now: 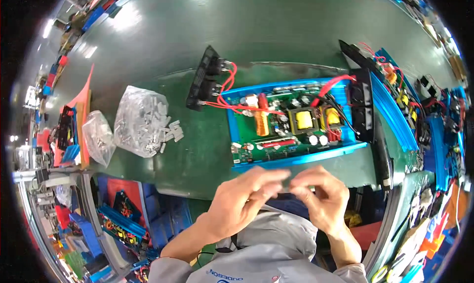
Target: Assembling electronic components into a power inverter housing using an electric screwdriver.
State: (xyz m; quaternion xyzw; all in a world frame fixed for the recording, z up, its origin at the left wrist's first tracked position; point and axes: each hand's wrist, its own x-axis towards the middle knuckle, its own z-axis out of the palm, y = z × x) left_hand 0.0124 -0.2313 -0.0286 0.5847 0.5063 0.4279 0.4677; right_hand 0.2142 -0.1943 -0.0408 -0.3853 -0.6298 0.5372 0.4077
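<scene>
Both my hands are raised at the table's near edge, in front of an opened blue metal case (316, 156) with a green circuit board (247, 153) inside. My left hand (242, 199) is closed, thumb and index finger pinched together. Facing it a short gap away, my right hand (323, 196) is curled with its fingertips drawn together. Whatever small thing either pinch may hold is too small or blurred to make out. Red wires run from the board to a black end panel (201, 83) standing at its left. A second black end panel (362, 105) sits at the case's right end.
To the left, a clear plastic bag (140, 117) of small pale pieces lies open, with several loose pieces (174, 130) beside it. Another clear bag (98, 137) is farther left. A black pen-shaped tool (382, 159) and more blue cases (395, 113) are at the right.
</scene>
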